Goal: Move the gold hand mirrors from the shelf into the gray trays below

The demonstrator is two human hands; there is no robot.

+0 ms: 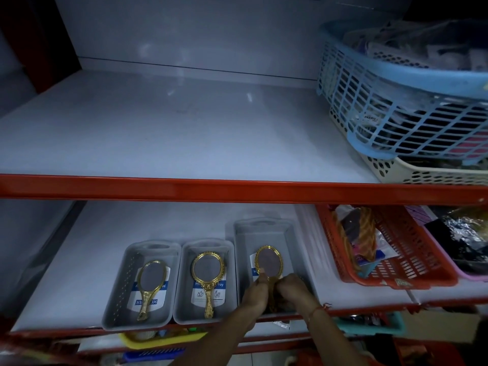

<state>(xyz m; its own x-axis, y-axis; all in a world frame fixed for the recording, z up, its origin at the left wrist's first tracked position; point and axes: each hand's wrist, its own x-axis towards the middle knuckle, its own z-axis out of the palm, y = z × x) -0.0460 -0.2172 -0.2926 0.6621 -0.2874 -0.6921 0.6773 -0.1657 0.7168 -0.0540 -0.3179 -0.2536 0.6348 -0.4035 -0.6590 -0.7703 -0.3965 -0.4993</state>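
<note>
Seen from the head camera: along the lower shelf's front edge, three gray trays, left tray and middle tray each with a mirror lying flat, red basket just right, left hand and right hand both closed on the third mirror's handle inside the right tray.

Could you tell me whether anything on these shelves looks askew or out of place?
Little stands out. The right tray sits further back than the left tray and middle tray. The blue basket rests tilted on a cream basket. Both hands, left and right, hold the third mirror.
</note>
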